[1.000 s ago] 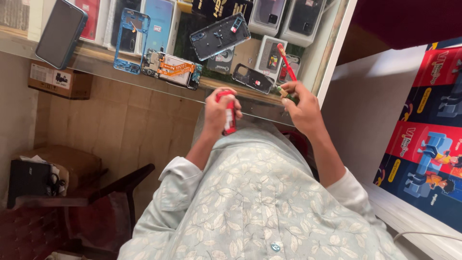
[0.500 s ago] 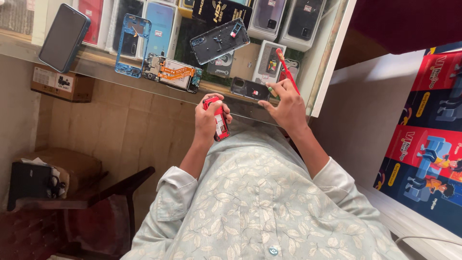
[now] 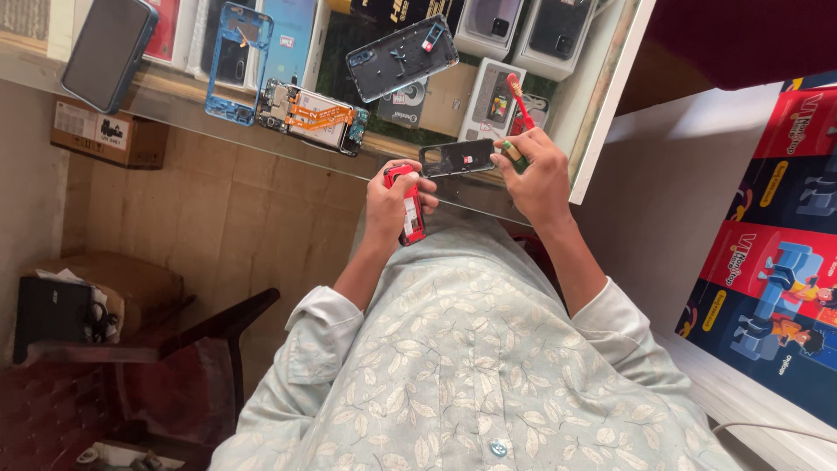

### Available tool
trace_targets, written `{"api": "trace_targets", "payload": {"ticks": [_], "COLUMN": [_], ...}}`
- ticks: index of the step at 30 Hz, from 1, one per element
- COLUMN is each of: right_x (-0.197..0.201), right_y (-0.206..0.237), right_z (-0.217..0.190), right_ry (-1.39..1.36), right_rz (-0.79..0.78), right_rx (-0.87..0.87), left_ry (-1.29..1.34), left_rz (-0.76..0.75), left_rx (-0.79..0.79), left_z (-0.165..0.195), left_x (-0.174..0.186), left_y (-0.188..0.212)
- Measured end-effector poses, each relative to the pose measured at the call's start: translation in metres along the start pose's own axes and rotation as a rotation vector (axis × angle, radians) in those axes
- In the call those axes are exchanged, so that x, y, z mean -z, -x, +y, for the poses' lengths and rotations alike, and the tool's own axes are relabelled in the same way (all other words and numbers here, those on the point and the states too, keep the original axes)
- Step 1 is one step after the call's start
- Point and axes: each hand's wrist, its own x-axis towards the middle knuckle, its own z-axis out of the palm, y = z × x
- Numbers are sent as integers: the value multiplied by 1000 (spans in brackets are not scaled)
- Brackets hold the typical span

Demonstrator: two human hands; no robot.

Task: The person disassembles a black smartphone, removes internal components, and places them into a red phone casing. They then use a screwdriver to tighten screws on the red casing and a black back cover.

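My left hand [image 3: 397, 199] grips a small red device [image 3: 410, 205] held upright over my lap, just below the counter edge. My right hand [image 3: 536, 170] holds a red-handled screwdriver [image 3: 520, 98] that points up and away, and its fingertips touch the right end of a dark phone frame piece [image 3: 456, 158] lying at the counter's front edge. Both hands are close together, the frame piece between them.
On the glass counter [image 3: 174, 96] lie a grey phone [image 3: 109, 50], a blue phone frame [image 3: 237, 61], an opened phone with orange ribbon [image 3: 314, 115], a dark back cover [image 3: 401, 58] and several boxes. A wooden chair [image 3: 200, 331] stands at left, a red and blue poster [image 3: 776, 253] at right.
Both hands moved toward the counter edge. The right hand reached the dark frame piece with its fingertips; the left hand raised the red device a little.
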Motion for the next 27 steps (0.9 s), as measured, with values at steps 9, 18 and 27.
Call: {"api": "trace_targets", "payload": {"ticks": [9,18,27], "right_x": [-24,-37,-30], "right_y": [-7,-5,-9], "right_z": [-14,-9,-1], "right_ry": [105,163,97], "right_rz": [-74,-49,-59], "right_rx": [76,67,32], "left_ry": [-67,-108,-90], "left_rz": [11,3,-13], "left_rx": [22,3,2], "left_z": [0,-5,-4], "left_x": [-3,1,0], "left_y": [-5,-11,-11]}}
